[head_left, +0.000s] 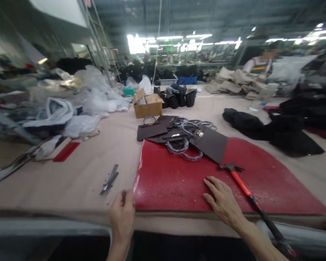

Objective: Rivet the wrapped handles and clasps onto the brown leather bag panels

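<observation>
The right hand (222,201) is over the near part of the red mat (174,185), palm down; its grip is apart, the thumb separate from the lightly spread fingers, with nothing held between them. Whether the fingertips press on the mat is hard to tell. The left hand (122,214) is at the mat's near left corner, fingers curled in; whether that grip is together or pinching something small, I cannot tell.

The hammer (250,198) lies just to the right of the right hand, outside its grip. Its head rests on the mat, beyond the fingertips and near a corner of the dark panels (210,141), and its red and black handle slants toward the person, past the surface's near edge.

The panels lie in an overlapping pile across the mat's far edge, ahead of both hands and apart from either grip. Plastic-wrapped handles (178,146) loop out from them. Dark strips (110,183) lie on the surface (84,188) near the left hand, on its far side. A cardboard box (149,108) stands behind the panels.
</observation>
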`<action>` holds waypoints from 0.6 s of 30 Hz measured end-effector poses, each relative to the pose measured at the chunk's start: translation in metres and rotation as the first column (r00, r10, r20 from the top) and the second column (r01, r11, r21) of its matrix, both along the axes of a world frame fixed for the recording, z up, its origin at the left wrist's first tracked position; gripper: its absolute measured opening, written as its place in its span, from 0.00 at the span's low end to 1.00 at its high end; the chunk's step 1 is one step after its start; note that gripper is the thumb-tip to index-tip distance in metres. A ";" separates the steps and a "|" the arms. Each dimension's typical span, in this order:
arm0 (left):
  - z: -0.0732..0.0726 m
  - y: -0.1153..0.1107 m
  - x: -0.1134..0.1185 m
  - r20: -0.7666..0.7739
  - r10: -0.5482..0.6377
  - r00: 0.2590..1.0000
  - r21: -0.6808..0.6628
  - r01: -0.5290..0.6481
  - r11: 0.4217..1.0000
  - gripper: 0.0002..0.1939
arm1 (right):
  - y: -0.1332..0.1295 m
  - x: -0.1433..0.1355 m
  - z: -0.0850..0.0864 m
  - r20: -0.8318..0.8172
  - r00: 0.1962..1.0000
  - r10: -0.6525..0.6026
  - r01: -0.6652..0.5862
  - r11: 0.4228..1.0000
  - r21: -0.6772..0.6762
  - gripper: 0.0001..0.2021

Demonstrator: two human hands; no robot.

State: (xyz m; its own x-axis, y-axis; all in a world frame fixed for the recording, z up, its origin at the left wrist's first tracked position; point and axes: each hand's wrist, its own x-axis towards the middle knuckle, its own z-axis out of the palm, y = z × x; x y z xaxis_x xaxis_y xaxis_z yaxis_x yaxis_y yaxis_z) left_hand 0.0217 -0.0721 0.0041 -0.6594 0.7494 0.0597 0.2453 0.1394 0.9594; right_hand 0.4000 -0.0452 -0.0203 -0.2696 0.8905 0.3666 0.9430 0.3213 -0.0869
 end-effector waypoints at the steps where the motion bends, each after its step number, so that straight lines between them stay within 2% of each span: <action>1: 0.013 0.027 0.013 -0.016 -0.150 0.989 0.016 0.150 0.988 0.21 | -0.002 -0.001 0.000 0.004 1.000 -0.004 0.004 1.000 0.000 0.25; 3: 0.034 0.083 0.035 -0.122 -0.316 0.941 0.032 0.322 0.946 0.19 | -0.006 -0.002 -0.001 0.011 1.000 -0.007 0.007 1.000 0.014 0.25; 5: 0.046 0.138 0.048 -0.317 -0.390 0.864 -0.053 0.395 0.917 0.14 | -0.007 -0.002 -0.004 0.023 1.000 -0.012 0.011 0.999 0.050 0.25; 7: 0.053 0.186 0.052 -0.571 -0.435 0.697 -0.241 0.365 0.899 0.12 | -0.006 -0.002 -0.008 0.036 0.999 -0.021 0.017 0.995 0.098 0.26; 9: 0.058 0.225 0.052 -0.716 -0.467 0.518 -0.375 0.279 0.884 0.14 | -0.005 -0.003 -0.009 0.044 0.999 -0.026 0.020 0.989 0.147 0.26; 10: 0.059 0.241 0.052 -0.747 -0.481 0.459 -0.410 0.251 0.877 0.15 | -0.004 -0.004 -0.009 0.045 0.999 -0.027 0.019 0.986 0.167 0.27; 13: 0.063 0.278 0.054 -0.774 -0.528 0.351 -0.468 0.245 0.849 0.16 | -0.004 -0.005 -0.009 0.042 0.999 -0.024 0.015 0.978 0.210 0.27; 18: 0.061 0.321 0.068 -0.754 -0.637 0.160 -0.596 0.241 0.766 0.15 | -0.003 -0.001 -0.015 0.040 0.999 -0.007 -0.005 0.956 0.293 0.31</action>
